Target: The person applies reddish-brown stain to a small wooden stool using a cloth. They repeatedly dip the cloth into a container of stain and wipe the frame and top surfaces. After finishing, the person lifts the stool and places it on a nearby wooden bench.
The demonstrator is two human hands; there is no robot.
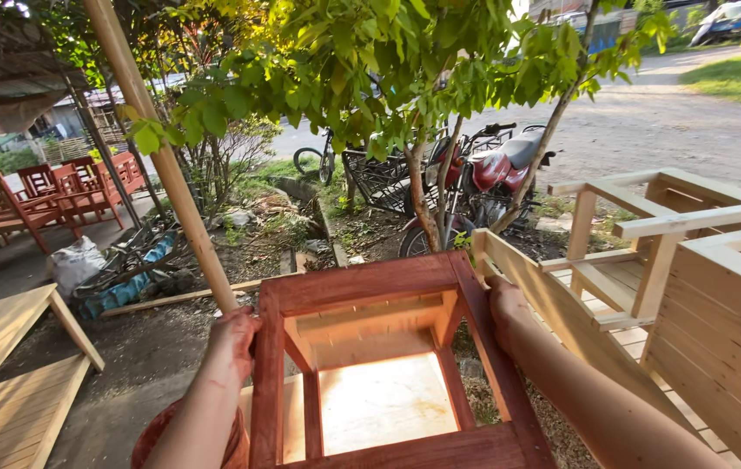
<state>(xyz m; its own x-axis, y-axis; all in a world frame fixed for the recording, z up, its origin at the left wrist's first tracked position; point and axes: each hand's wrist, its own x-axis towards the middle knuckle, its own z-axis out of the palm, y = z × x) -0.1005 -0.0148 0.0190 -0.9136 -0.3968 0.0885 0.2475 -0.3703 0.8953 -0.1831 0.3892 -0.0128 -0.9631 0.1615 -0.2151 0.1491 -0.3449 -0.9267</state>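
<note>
Between both hands, low centre: red-stained wooden frame (370,365), square, open-topped, long rails running away from viewer. Left hand (233,343) clamped on left rail, stain-smeared; right hand (504,300) pressed on right rail's outer face, grip not fully visible. Both equally near. Smooth planed slats, unstained pale wood inside; bare-wood chairs (674,260) at right.

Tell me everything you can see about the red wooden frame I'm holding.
The red wooden frame is a square, box-like piece of furniture stained reddish-brown, built of flat rails and corner posts, with paler unstained wood showing inside. It is seen from above, its open middle showing a bright, sunlit pale surface below. The left hand presses its left rail, the right hand its right rail. Unpainted wooden furniture stands close on the right.
</note>
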